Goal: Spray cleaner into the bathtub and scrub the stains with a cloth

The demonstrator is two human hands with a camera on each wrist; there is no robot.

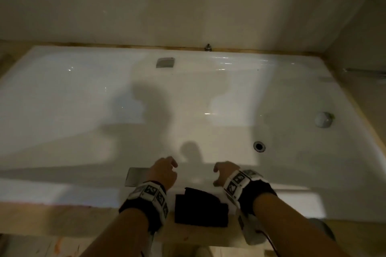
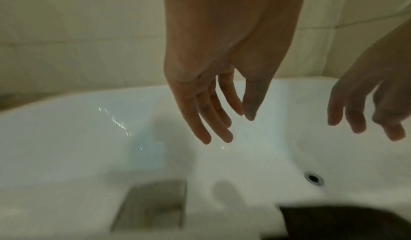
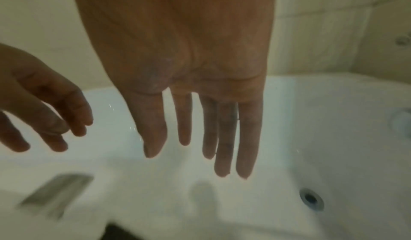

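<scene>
A folded dark, nearly black cloth (image 1: 201, 207) lies on the near rim of the wide, glossy white bathtub (image 1: 83, 100), partly hanging over the beige ledge on the person's side. Both hands hover just past that cloth, over the tub's inner wall, and neither one touches it. The left hand (image 1: 163, 171) is beyond the cloth and to its left; the right hand (image 1: 225, 172) is beyond the cloth and to its right, so the cloth sits between the two wrists and a little nearer the person. Each wrist carries a black band with white patterned marker blocks.

The left wrist view shows the left hand empty, its fingers (image 2: 213, 119) long and relaxed, pointing down toward the tub floor. The right wrist view shows the same of the right hand: palm bare, fingers (image 3: 222, 138) straight and slightly spread, grasping nothing.

Left of the cloth, set into the near tub wall, is a flat grey rectangular metal plate (image 1: 135, 176). Beyond the cloth and to its right, the round dark drain hole (image 1: 259, 146) sits in the tub floor, and further right a round grey knob (image 1: 323, 119) is on the end wall. Far across from the cloth, another grey rectangular fitting (image 1: 165, 62) sits on the opposite wall under pale tiles (image 1: 188, 6). I can find no spray bottle in any view.
</scene>
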